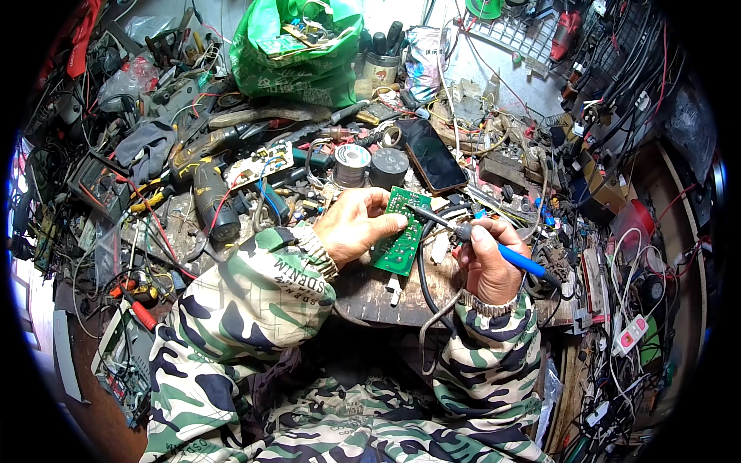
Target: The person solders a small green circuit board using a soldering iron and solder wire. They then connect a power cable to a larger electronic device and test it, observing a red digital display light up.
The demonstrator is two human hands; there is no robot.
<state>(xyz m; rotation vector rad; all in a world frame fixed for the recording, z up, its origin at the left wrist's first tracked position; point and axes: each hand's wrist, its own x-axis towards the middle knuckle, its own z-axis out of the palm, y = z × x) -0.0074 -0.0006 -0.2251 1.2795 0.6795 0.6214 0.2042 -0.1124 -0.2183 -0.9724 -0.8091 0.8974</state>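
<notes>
Head view, going left to right: a yellow-and-black power tool (202, 174) is lying among loose wires on the left of the cluttered bench (367, 297), and a pale circuit board (270, 162) is resting at a slant just right of it. Farther off, a green bag (301, 73) is bulging with scraps. The left grip (347, 231) is pinching a green circuit board (397, 251), thumb pressing on its face, and is holding it over the near middle of the bench. A spool (352, 163) and a dark round container (388, 166) are standing side by side beyond it, while a dark phone (434, 157) is lying to their right. The right grip (494, 266) is pinching a blue-handled soldering iron (521, 261), whose tip is pointing at the far part of the green circuit board; I cannot tell whether they are touching. Far to the right, a white-and-pink box (631, 336) is lying among cables.
</notes>
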